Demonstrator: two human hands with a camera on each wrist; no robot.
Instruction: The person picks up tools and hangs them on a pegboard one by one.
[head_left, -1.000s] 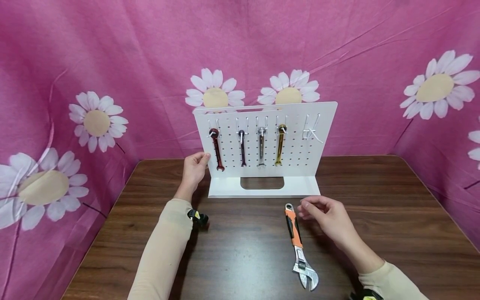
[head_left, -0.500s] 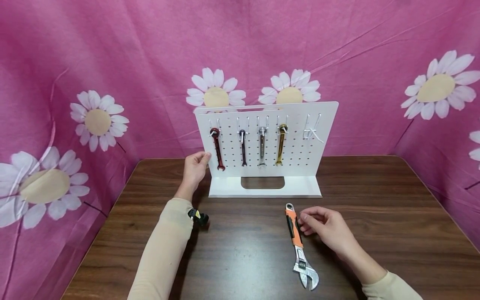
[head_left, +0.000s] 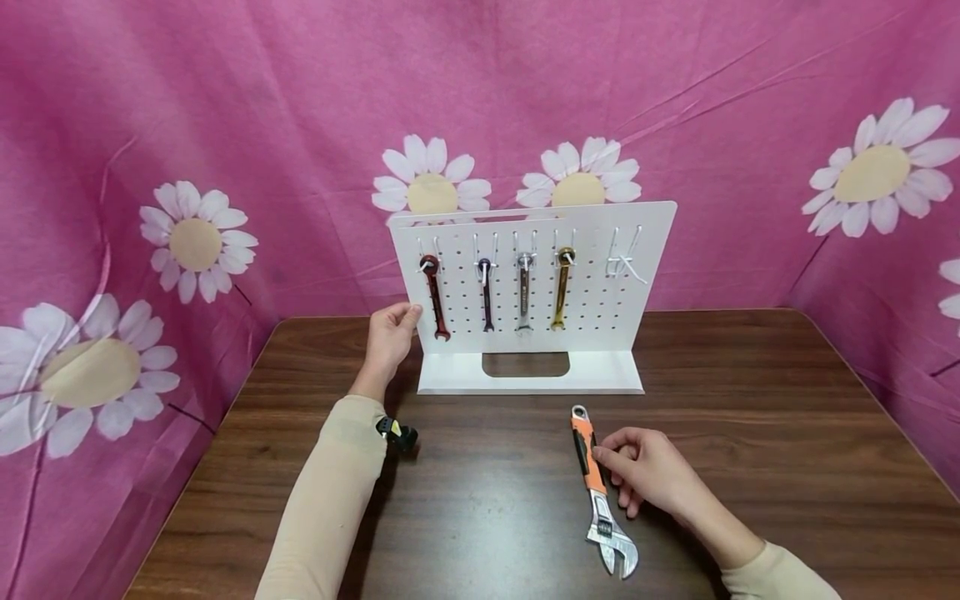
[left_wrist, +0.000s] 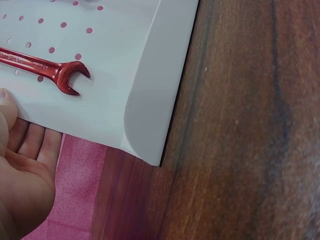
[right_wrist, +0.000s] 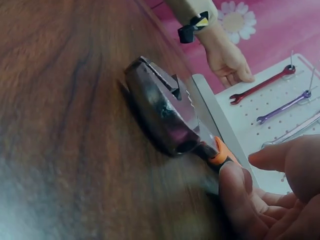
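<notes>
My left hand (head_left: pixel 392 335) holds the left edge of a white pegboard stand (head_left: pixel 600 317), thumb on the front face and fingers behind it. Close to that thumb hangs a red combination wrench (left_wrist: pixel 55 72). An adjustable wrench (head_left: pixel 600 500) with an orange and black handle lies on the table in front of the stand, its metal jaw end toward me. Beside its handle is my right hand (head_left: pixel 652 471), fingers loosely bent. Its thumb and a fingertip are at the handle's right side; in the right wrist view they stand apart, not closed round the handle (right_wrist: pixel 220 152).
Purple (head_left: pixel 487 296), silver (head_left: pixel 523 292) and gold (head_left: pixel 561 292) combination wrenches hang from white hooks on the board. Another white hook (head_left: pixel 621 265) at the right holds nothing. The stand is on a dark wooden table (head_left: pixel 750 400), before a pink flowered cloth (head_left: pixel 480 83).
My right hand has come down toward me along the adjustable wrench, from beside its top end to beside mid-handle. My left hand keeps its hold on the stand; the wrench has stayed put.
</notes>
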